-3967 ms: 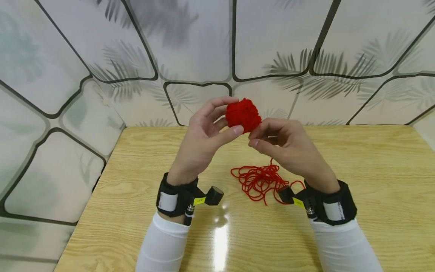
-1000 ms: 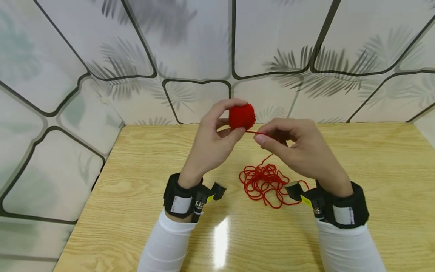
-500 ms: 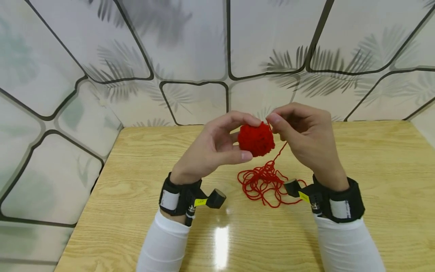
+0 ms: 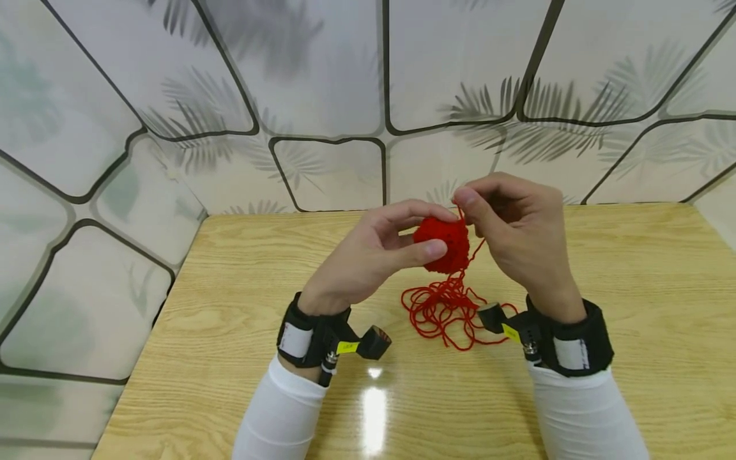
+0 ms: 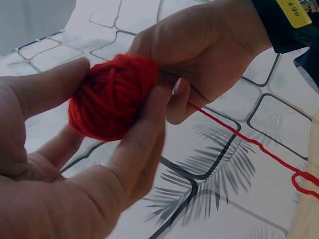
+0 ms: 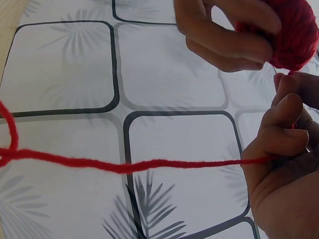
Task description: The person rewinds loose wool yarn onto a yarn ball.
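Note:
A small ball of red yarn is held up above the table by my left hand, thumb on its near side and fingers over the top. In the left wrist view the wound strands of the yarn ball show clearly between thumb and fingers. Close at its right, my right hand pinches the yarn strand between thumb and forefinger. From that hand the strand runs through the curled fingers and down to a loose tangle of red yarn on the table.
The wooden table spans the space under both arms, with a light glare near its front. Behind it rises a wall with stone outlines and leaf prints. Each wrist wears a black camera strap.
Over the last second the right hand has risen with the strand, and the left hand has brought the ball rightward and lower while turning it. The tangle lies nearly as before.

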Tool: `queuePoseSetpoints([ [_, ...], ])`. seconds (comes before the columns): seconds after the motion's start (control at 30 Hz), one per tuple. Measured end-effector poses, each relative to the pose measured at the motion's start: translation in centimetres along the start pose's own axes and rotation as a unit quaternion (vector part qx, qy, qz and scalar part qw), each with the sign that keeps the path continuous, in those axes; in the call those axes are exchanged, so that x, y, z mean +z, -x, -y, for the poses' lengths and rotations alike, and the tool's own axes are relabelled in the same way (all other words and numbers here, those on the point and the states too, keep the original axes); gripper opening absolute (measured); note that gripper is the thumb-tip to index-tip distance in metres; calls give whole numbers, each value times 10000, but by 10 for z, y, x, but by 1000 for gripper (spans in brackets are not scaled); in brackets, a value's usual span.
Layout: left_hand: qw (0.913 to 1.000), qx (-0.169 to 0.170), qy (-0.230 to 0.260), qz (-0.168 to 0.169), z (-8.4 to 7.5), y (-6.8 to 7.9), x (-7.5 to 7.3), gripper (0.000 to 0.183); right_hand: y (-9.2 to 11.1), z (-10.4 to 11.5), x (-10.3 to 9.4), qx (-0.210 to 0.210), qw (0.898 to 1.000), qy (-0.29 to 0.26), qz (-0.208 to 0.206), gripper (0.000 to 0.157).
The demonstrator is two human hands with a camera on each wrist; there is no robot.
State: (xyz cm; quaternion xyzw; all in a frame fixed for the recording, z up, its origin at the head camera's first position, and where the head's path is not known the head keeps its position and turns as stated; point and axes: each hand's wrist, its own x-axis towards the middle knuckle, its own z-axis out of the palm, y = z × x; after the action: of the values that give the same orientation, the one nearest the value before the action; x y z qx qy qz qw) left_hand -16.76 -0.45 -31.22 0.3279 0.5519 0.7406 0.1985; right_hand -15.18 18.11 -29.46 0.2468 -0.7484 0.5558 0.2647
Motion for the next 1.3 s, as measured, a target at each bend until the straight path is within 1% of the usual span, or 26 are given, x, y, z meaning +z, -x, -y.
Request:
queuePoseSetpoints([
  [0.1, 9992, -334, -211, 31, 0, 1, 0, 36, -1, 6, 0, -78, 10000, 39, 17, 6],
  [0.2, 9982, -531, -272, -28, -1, 1, 0, 38, -2, 9, 0, -140, 9999, -8, -22, 6],
  [0.27, 9974, -617, -346, -115, -1, 0, 1, 39, -2, 9, -1, -179, 9998, -114, -66, 5],
  [0.37, 9956, -731, -536, -223, -3, 0, 3, 39, -2, 9, -1, -210, 9996, -129, -104, 5],
  [0.43, 9942, -784, -703, -223, -6, 1, 5, 39, -2, 8, -1, -158, 9998, -126, -69, 5],
  [0.53, 9936, -778, -805, -171, -14, 4, 9, 38, -2, 4, 0, -23, 9999, -97, 50, 5],
  [0.6, 9941, -680, -832, -121, -19, 5, 11, 38, -2, 0, 0, 72, 9998, -116, 160, 6],
  [0.73, 9938, -569, -951, -98, -24, 7, 13, 37, -1, -5, 2, 86, 9995, -123, 294, 6],
  [0.83, 9933, -514, -1033, 36, -22, 6, 12, 34, -2, -6, 3, -37, 9998, -88, 175, 6],
  [0.93, 9934, -418, -1027, 290, -14, 3, 9, 33, -3, -5, 3, -136, 9999, -77, 36, 5],
  [0.97, 9934, -397, -1009, 365, -11, 2, 7, 34, -3, -5, 3, -142, 9998, -111, 43, 5],
  [1.03, 9931, -377, -1024, 428, -11, 3, 7, 34, -2, -6, 3, -110, 9996, -219, 130, 6],
  [1.1, 9931, -413, -1044, 336, -14, 4, 8, 35, -1, -11, 3, -26, 9990, -346, 268, 7],
  [1.2, 9936, -466, -1024, 27, -23, 7, 13, 35, 1, -23, 4, 134, 9979, -421, 476, 9],
  [1.3, 9951, -425, -848, -264, -24, 9, 13, 36, 2, -34, 4, 259, 9973, -399, 564, 9],
])
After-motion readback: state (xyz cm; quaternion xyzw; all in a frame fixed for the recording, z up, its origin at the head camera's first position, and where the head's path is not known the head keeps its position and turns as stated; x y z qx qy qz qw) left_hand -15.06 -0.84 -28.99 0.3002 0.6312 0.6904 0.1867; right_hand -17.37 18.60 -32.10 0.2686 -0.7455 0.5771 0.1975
